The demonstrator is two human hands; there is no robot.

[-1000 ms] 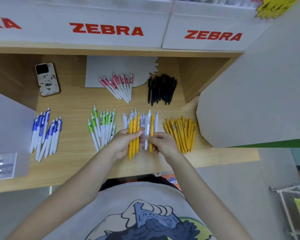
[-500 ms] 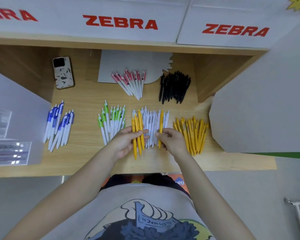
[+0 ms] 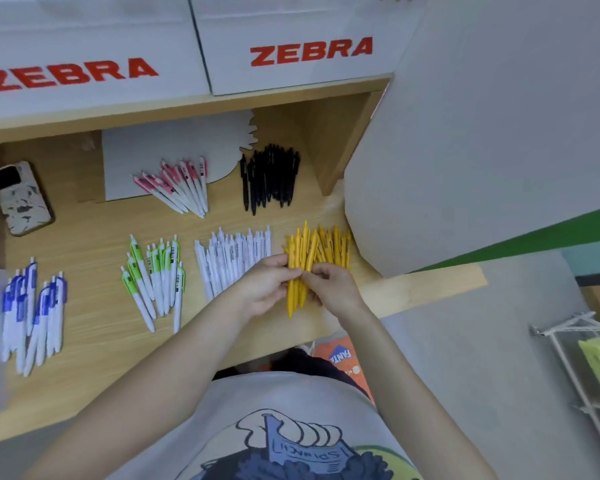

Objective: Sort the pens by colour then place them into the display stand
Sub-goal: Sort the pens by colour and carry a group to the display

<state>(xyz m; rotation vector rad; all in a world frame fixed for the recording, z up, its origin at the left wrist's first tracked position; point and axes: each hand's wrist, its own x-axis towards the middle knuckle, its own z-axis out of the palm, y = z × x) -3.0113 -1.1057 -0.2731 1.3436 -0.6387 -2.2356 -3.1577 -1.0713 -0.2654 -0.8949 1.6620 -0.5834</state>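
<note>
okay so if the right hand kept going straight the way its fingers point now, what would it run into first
The right hand points left and slightly away, its fingers already pinching the bunch of yellow pens. Straight on, it would likely meet the left hand gripping that bunch from the other side, then the white pens beyond. Depth is hard to judge.

Setting: stationery shop. Evidence: white ZEBRA-branded display boxes [image 3: 201, 53] above the fingers [image 3: 284, 268], on a wooden shelf [image 3: 84, 237]; pens in colour-sorted groups; wire rack [image 3: 575, 362] right of them.
</note>
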